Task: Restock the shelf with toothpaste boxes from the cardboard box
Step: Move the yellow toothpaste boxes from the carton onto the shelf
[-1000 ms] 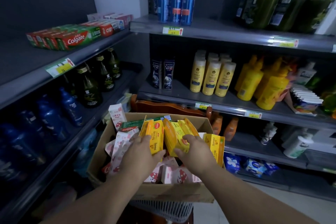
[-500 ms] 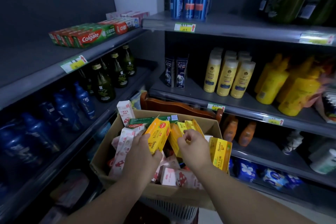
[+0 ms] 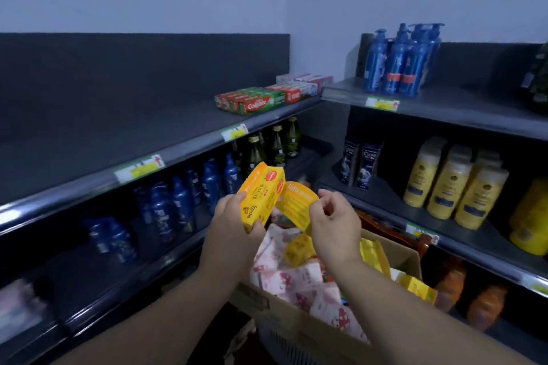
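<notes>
The long dark grey top shelf (image 3: pixel 118 133) runs up and to the left of the brown cardboard box (image 3: pixel 296 326). The cardboard box sits low down with its top open. Both bare arms reach over its near side.

Tall blue pump bottles (image 3: pixel 397 65) stand in a bunch on another shelf, high above the cardboard box. Fat pale yellow bottles (image 3: pixel 450 187) stand in rows above the cardboard box, off to its right. Dark blue bottles (image 3: pixel 178 204) stand in a row to the left of the cardboard box, under the top shelf.

A row of red and green toothpaste boxes (image 3: pixel 252 101) lies flat on the top shelf, far above the left end of the cardboard box.

Many small pink and white paper boxes (image 3: pixel 290 275) lie in a heap inside the cardboard box, with a few yellow ones mixed in.

The left hand (image 3: pixel 234 222) is just above the left end of the cardboard box. Its fingers and thumb wrap round the low end of a yellow toothpaste box (image 3: pixel 261 195), which tilts up and to the right. The right hand (image 3: pixel 335 222) is beside it, also above the cardboard box. Its curled fingers pinch the edge of a second yellow toothpaste box (image 3: pixel 298 201). The two yellow boxes are side by side and seem to touch.
</notes>
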Demonstrator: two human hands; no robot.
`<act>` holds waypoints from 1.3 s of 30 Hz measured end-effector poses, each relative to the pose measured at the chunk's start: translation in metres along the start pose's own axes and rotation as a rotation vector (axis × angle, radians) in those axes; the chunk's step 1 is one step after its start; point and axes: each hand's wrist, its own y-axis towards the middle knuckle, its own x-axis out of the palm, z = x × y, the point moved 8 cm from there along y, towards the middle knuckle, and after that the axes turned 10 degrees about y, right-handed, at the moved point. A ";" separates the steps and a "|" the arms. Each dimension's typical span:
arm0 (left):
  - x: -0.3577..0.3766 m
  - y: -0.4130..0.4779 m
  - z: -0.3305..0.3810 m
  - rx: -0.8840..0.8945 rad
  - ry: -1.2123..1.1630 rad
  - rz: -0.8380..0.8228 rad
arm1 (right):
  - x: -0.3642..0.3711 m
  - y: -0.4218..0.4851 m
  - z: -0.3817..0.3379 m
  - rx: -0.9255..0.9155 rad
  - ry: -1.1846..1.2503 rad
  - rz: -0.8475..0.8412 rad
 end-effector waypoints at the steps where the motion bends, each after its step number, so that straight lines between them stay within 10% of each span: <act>1: -0.019 -0.001 -0.009 -0.017 0.016 0.037 | 0.013 -0.004 -0.011 -0.035 0.008 -0.032; 23: -0.456 -0.198 -0.280 -0.271 0.295 0.579 | 0.345 -0.338 -0.291 -0.497 0.275 -0.547; 39: -0.585 -0.276 -0.443 -0.484 0.532 0.518 | 0.501 -0.457 -0.356 -0.690 -0.023 -0.730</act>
